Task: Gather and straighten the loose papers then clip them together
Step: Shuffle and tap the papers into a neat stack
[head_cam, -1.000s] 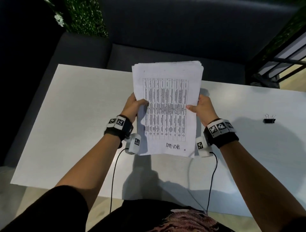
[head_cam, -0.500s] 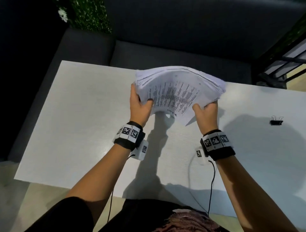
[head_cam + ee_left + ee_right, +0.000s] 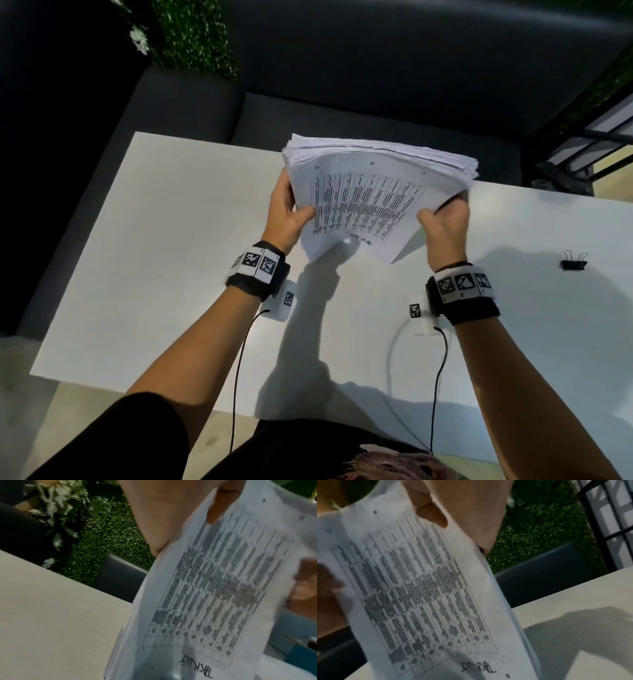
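A thick stack of white papers (image 3: 370, 192) with a printed table on top is held up above the white table (image 3: 164, 260), tilted and rotated clockwise, its far edge fanned. My left hand (image 3: 286, 214) grips its left edge, thumb on the top sheet. My right hand (image 3: 443, 222) grips the right edge the same way. The left wrist view shows the papers (image 3: 214, 595) with my left thumb (image 3: 217, 508) on them. The right wrist view shows the papers (image 3: 423, 595) under my right thumb (image 3: 431, 513). A black binder clip (image 3: 573, 263) lies on the table to the right.
A dark sofa (image 3: 342, 89) runs behind the table's far edge, with green foliage (image 3: 195, 34) at the back left and a black metal railing (image 3: 599, 137) at the right. Cables (image 3: 436, 377) hang from both wristbands over the near table edge.
The stack went from upright facing me to tilted and turned clockwise, its lower end lifted off the table. Both hands rose and shifted forward with it, keeping their grip.
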Motion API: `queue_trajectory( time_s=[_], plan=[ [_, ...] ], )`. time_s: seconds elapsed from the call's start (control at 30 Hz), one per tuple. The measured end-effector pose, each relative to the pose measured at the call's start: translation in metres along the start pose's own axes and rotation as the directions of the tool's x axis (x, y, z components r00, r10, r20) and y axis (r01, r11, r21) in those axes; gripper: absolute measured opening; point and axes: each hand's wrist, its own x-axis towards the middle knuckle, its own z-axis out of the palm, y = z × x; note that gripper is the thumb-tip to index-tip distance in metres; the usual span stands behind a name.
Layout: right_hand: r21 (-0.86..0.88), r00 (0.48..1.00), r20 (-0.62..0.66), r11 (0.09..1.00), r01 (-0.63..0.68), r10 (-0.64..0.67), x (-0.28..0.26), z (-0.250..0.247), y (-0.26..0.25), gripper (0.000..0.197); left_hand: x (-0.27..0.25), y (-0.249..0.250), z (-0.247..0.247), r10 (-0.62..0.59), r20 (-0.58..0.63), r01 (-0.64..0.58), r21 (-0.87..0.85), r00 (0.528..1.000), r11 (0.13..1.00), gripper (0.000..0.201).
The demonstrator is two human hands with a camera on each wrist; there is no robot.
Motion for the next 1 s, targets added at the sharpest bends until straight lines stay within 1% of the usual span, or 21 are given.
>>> queue_trajectory(
  time_s=[0.03,0.07,0.13,0.2,0.23,0.27,0.33,0.37,0.4,0.47,0.5,0.57,0.6,0.67,0.7,0.77,0.8,0.9,0.93,1.0],
  plan=[
    [-0.021,1.0,-0.005,1.0,-0.022,0.022,0.001,0.004,0.0,0.038,0.002,0.0,0.002,-0.042,-0.014,0.042,0.018,0.999,0.999,0.066],
    [-0.04,1.0,-0.023,0.999,-0.02,0.019,0.002,0.008,-0.001,0.036,0.005,0.0,0.006,-0.065,-0.048,0.068,0.054,0.997,0.996,0.066],
    [-0.061,0.998,-0.059,0.998,-0.003,-0.001,0.007,0.018,-0.003,0.039,0.009,0.001,0.012,-0.038,-0.114,0.054,0.133,0.993,0.99,0.052],
    [-0.076,0.997,-0.081,0.997,0.013,-0.019,0.012,0.02,-0.008,0.034,0.012,0.006,0.014,0.033,-0.148,-0.006,0.177,0.988,0.984,0.035],
    [-0.096,0.995,-0.09,0.995,0.03,-0.039,0.014,0.02,-0.011,0.028,0.012,0.011,0.015,0.096,-0.167,-0.061,0.203,0.981,0.977,0.028],
    [-0.115,0.992,-0.105,0.992,0.057,-0.069,0.015,0.019,-0.014,0.023,0.012,0.016,0.015,0.166,-0.182,-0.121,0.235,0.969,0.964,0.025],
    [-0.136,0.979,-0.149,0.984,0.118,-0.138,0.014,0.016,-0.018,0.019,0.007,0.021,0.012,0.286,-0.19,-0.233,0.26,0.939,0.937,0.023],
    [-0.147,0.973,-0.161,0.979,0.144,-0.168,0.013,0.014,-0.018,0.02,0.006,0.02,0.009,0.323,-0.188,-0.267,0.275,0.927,0.924,0.024],
    [-0.155,0.971,-0.155,0.975,0.157,-0.181,0.012,0.012,-0.017,0.022,0.004,0.015,0.005,0.334,-0.184,-0.271,0.297,0.924,0.915,0.025],
    [-0.196,0.987,-0.079,0.973,0.12,-0.138,0.01,0.009,-0.005,0.025,0.001,-0.002,-0.004,0.274,-0.19,-0.198,0.342,0.943,0.919,0.025],
    [-0.233,0.996,-0.019,0.969,0.077,-0.084,0.008,0.008,0.001,0.027,-0.002,-0.011,-0.007,0.229,-0.202,-0.147,0.352,0.952,0.924,0.022],
    [-0.27,0.997,0.081,0.963,0.012,0.01,0.005,0.006,0.011,0.033,-0.007,-0.021,-0.012,0.155,-0.217,-0.08,0.319,0.964,0.944,0.018],
    [-0.262,0.995,0.097,0.965,-0.008,0.034,0.003,0.005,0.013,0.037,-0.008,-0.021,-0.014,0.119,-0.198,-0.061,0.278,0.973,0.959,0.02],
    [-0.241,0.996,0.074,0.97,-0.021,0.039,0.001,0.004,0.015,0.039,-0.008,-0.012,-0.015,0.068,-0.126,-0.044,0.187,0.99,0.981,0.033],
    [-0.242,0.998,0.045,0.97,-0.02,0.032,0.001,0.006,0.015,0.035,-0.005,-0.007,-0.013,0.057,-0.104,-0.042,0.14,0.993,0.989,0.04],
    [-0.217,1.0,-0.014,0.976,-0.015,0.013,0.001,0.011,0.011,0.023,0.002,0.0,-0.006,0.042,-0.122,-0.034,0.064,0.992,0.997,0.055],
    [-0.197,0.999,-0.035,0.98,-0.015,0.008,0.002,0.015,0.007,0.021,0.005,0.002,-0.002,0.042,-0.146,-0.035,0.049,0.988,0.998,0.058],
    [-0.117,0.997,-0.056,0.992,0.037,-0.044,0.002,0.021,-0.002,0.036,0.004,0.012,0.006,0.079,-0.181,-0.076,0.026,0.98,0.997,0.053],
    [-0.092,0.996,-0.064,0.994,0.054,-0.06,0.002,0.02,-0.003,0.039,0.003,0.013,0.005,0.096,-0.181,-0.095,0.017,0.979,0.995,0.052],
    [-0.092,0.995,-0.071,0.994,0.06,-0.066,0.002,0.019,0.001,0.039,-0.001,0.01,0.006,0.131,-0.179,-0.121,0.066,0.975,0.99,0.049]
  ],
)
